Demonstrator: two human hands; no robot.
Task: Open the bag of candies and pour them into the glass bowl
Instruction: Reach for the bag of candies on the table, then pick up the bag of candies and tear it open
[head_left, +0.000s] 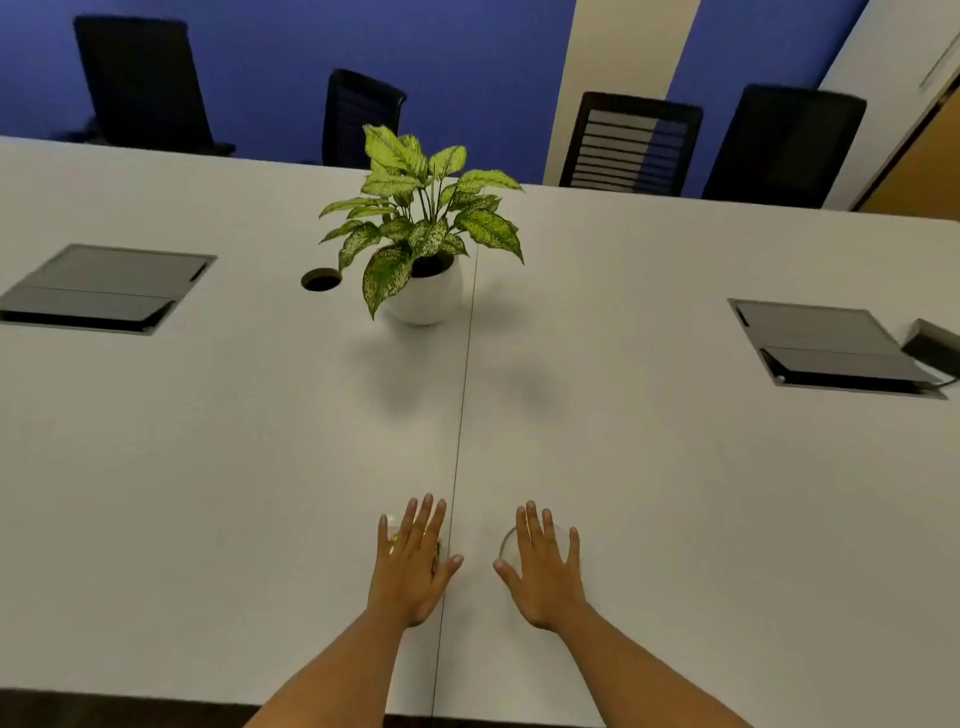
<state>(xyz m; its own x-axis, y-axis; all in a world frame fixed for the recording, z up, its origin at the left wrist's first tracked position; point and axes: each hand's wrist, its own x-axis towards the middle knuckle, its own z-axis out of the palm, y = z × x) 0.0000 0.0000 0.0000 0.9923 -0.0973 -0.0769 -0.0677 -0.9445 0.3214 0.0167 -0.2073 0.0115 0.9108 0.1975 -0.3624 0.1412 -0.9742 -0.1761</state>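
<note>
Both my hands are stretched out flat, palms down, over the near part of the white table (208, 493). My left hand (413, 564) has its fingers spread and covers most of the candy bag (393, 535), of which only a clear, yellowish edge peeks out by the fingers. My right hand (543, 569), fingers apart, hovers over the glass bowl (508, 543), whose transparent round rim shows to the left of the fingers. Neither hand grips anything.
A potted plant (423, 244) in a white round pot stands at the table's middle. Grey cable hatches (104, 288) (831, 345) are set in the table left and right, with a round grommet hole (321, 279) and a dark box (932, 345). Black chairs (631, 143) line the far side.
</note>
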